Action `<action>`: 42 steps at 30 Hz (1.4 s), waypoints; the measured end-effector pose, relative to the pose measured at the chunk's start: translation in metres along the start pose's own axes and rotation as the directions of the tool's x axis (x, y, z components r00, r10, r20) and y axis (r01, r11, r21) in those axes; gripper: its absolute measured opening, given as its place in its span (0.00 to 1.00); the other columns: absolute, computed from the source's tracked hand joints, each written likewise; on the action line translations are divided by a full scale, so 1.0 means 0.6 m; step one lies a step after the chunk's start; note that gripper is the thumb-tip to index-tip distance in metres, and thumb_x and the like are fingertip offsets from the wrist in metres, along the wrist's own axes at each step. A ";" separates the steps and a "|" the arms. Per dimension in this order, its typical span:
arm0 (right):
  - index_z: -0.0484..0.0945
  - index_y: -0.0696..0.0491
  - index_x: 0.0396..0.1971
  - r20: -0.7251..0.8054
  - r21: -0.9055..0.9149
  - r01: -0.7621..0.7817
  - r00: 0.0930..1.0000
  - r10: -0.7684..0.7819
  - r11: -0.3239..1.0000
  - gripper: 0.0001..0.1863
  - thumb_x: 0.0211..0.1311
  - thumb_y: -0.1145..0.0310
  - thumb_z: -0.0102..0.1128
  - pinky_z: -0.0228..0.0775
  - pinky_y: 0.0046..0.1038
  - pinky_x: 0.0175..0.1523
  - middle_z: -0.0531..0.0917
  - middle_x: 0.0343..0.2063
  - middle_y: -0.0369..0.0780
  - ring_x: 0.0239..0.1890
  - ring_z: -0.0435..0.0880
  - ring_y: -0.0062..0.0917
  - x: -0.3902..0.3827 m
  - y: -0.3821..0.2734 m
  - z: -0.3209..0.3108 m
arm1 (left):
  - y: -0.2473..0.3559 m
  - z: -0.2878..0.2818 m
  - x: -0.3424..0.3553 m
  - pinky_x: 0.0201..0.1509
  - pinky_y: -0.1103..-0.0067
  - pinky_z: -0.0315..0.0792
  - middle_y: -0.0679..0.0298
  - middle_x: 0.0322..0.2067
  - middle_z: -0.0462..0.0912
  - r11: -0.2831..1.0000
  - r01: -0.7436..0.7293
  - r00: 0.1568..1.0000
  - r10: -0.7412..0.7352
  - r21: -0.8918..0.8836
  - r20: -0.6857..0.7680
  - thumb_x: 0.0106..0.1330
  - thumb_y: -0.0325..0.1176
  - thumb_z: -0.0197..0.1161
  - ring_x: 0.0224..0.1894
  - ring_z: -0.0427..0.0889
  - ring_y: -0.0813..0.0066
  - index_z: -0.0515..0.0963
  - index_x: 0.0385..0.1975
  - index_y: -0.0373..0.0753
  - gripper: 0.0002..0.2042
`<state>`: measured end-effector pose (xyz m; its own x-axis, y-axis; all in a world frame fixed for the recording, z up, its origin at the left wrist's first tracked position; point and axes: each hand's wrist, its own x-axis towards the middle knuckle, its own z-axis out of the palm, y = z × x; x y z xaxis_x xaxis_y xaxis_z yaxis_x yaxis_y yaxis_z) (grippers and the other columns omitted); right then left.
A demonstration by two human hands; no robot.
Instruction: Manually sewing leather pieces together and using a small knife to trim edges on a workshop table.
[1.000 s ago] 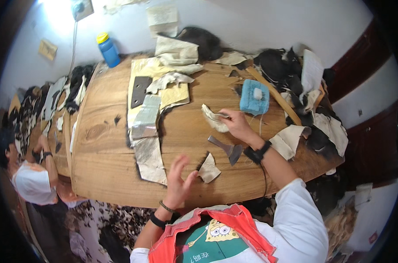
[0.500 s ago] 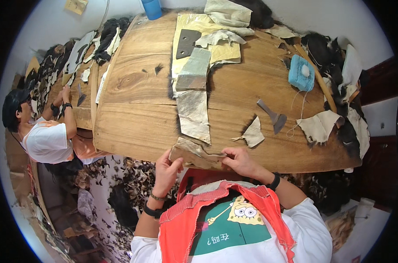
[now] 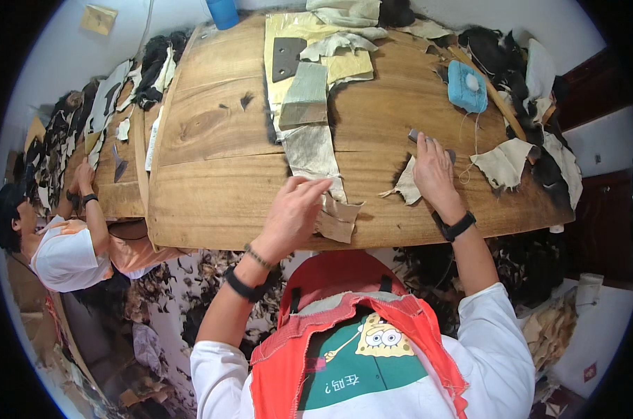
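Left hand [image 3: 292, 213] is covering part of the small pale hide piece [image 3: 339, 220] near the front edge of the desk [image 3: 219, 174]; overlap with the long pale strip [image 3: 309, 150] is hard to make out. Right hand [image 3: 435, 167] is hiding the middle of the metal tool [image 3: 413, 135]; only a handle end and a bit of dark blade are showing. Blue bottle [image 3: 223, 12] is being cut off by the top edge. Co-worker [image 3: 72, 258] is sitting far left, hands small, their work unclear.

Writing: a few printed characters are showing on the green panel of the shirt [image 3: 365, 363], beside a yellow cartoon figure. Wall paper [image 3: 99, 19] is too small to read.

Fingers: left ones are staying close together, nearly straight, pointing right, lying over the hide piece; thumb is hidden, can't tell if pinching. Right ones are curling over the tool, narrow; can't tell how firmly they're holding. Furry-edged scrap [image 3: 406, 183] is lying just left of the right hand. Blue block [image 3: 463, 94] is sitting farther back on the right, dark plate with holes [image 3: 286, 57] on yellow sheeting [image 3: 278, 31] at the back.
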<state>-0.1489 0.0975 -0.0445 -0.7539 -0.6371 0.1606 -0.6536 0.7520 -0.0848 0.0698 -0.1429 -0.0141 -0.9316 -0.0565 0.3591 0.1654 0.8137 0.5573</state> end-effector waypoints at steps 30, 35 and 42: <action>0.48 0.53 0.76 0.097 0.336 0.405 0.883 -0.459 0.850 0.42 0.70 0.49 0.52 0.32 0.62 0.74 0.48 0.75 0.54 0.78 0.39 0.49 -0.014 -0.523 0.105 | 0.000 0.075 -0.302 0.21 0.71 0.52 0.67 0.14 0.56 0.282 0.486 0.450 -0.892 -0.827 -0.039 0.76 0.44 0.57 0.20 0.55 0.82 0.63 0.15 0.33 0.27; 0.47 0.52 0.76 0.103 0.349 0.396 0.884 -0.455 0.849 0.42 0.70 0.50 0.51 0.32 0.59 0.75 0.48 0.75 0.55 0.78 0.39 0.50 -0.014 -0.525 0.099 | 0.022 0.072 -0.328 0.22 0.74 0.56 0.69 0.14 0.59 0.421 0.460 0.508 -0.847 -0.781 -0.157 0.77 0.41 0.56 0.20 0.58 0.83 0.66 0.16 0.34 0.24; 0.49 0.51 0.76 0.118 0.379 0.395 0.876 -0.467 0.837 0.45 0.68 0.42 0.52 0.32 0.62 0.74 0.49 0.74 0.56 0.78 0.40 0.51 -0.013 -0.522 0.093 | -0.018 0.032 -0.312 0.24 0.71 0.67 0.61 0.14 0.76 0.453 0.681 0.476 -0.871 -0.576 -0.122 0.74 0.49 0.58 0.19 0.72 0.77 0.78 0.20 0.32 0.26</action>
<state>0.0578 -0.1423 -0.0738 -0.3635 -0.9294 0.0646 -0.8700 0.3138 -0.3804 0.2365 -0.1299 -0.1015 -0.5477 -0.8064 -0.2230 -0.3729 -0.0033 0.9279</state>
